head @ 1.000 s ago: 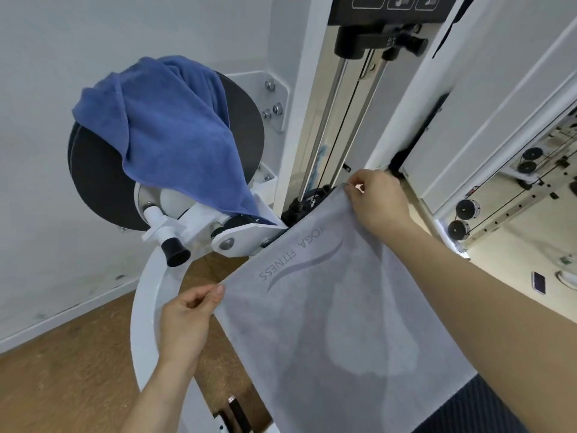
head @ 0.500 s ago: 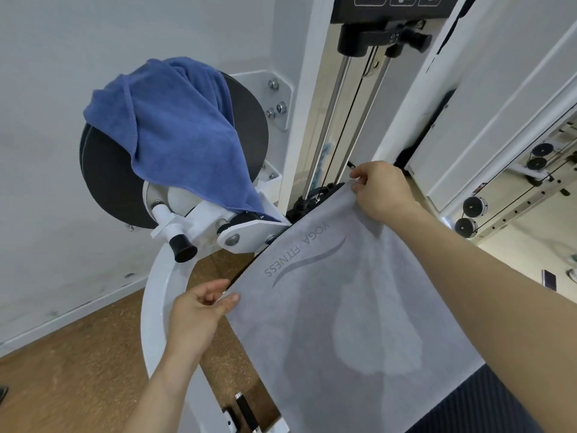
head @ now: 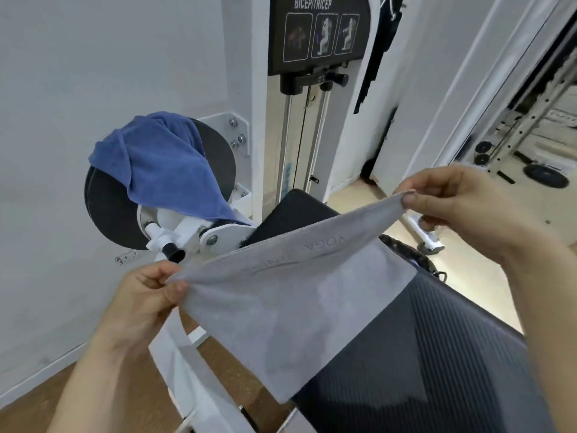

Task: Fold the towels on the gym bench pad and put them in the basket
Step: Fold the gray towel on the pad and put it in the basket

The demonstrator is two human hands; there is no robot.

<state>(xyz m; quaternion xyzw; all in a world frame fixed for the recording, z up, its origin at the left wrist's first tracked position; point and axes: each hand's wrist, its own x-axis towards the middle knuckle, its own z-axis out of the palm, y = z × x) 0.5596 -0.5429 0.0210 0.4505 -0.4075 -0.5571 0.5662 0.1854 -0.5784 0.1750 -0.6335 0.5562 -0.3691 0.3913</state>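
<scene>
Hands: left hand (head: 143, 301) and right hand (head: 459, 204) each pinch one top corner of the grey rectangular printed towel (head: 296, 307), with the top edge pulled taut between them. Towel hangs over the black ribbed bench pad (head: 452, 354); contact unclear. Likely stretched flat to line up corners for the first fold. Blue terry towel (head: 162, 164) is draped over the black round machine disc (head: 112, 220), unfolded. Basket: can't place it in view.

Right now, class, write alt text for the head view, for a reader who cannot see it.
The left hand and right hand pinch the top corners of a grey towel, held over a dark pad. A blue towel drapes a black disc behind.
</scene>
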